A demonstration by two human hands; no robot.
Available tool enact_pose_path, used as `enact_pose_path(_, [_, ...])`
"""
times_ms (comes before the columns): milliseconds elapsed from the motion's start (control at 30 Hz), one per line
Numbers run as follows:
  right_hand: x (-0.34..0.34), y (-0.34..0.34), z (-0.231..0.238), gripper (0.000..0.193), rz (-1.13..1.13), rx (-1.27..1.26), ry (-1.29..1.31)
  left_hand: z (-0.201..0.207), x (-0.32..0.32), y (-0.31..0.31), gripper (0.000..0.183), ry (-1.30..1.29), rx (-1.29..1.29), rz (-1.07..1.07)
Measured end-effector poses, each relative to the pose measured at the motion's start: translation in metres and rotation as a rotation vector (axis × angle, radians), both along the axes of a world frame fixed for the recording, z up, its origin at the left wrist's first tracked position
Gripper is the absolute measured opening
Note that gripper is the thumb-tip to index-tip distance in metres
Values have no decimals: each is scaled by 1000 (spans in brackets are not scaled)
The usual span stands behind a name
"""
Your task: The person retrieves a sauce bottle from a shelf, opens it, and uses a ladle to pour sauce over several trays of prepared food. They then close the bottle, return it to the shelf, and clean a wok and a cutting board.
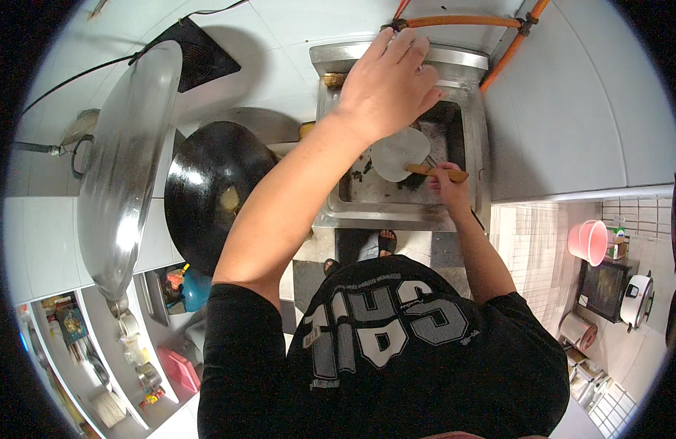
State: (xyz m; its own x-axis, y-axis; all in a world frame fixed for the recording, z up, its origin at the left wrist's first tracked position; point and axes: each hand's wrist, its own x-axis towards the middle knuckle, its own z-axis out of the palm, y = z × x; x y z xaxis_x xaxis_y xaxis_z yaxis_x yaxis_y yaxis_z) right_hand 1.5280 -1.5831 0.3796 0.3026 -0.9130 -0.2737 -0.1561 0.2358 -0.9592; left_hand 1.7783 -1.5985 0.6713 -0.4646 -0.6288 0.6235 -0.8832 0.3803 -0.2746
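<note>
My left hand point(393, 84) reaches over the back of a steel sink point(396, 216), its fingers stretched out and slightly apart. Its fingertips are close to a dark fitting on an orange pipe point(462, 22); whether they touch it cannot be made out. My right hand point(449, 186) is closed round a wooden-handled utensil point(426, 170) at the sink's right side. Part of a thin metal rod shows beside the handle, but the utensil's working end is unclear. Below my left wrist lies a pale round dish-like thing point(396, 155) in the basin, with dark scraps around it.
Left of the sink stands a black wok point(199, 172) with a little yellowish liquid in it. A large metal lid point(129, 175) leans beyond it. Shelves point(126, 344) with kitchenware are at lower left. A pink bucket point(588, 241) and white rice cooker point(636, 300) stand at right.
</note>
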Motion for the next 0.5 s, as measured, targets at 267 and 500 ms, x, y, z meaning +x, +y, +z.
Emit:
enact_pose_path(267, [39, 6, 44, 27, 103, -193, 111, -21, 26, 80, 40, 199, 175, 48])
enact_pose_path(500, [145, 73, 105, 25, 350, -206, -86, -135, 58, 316, 50, 419, 149, 268])
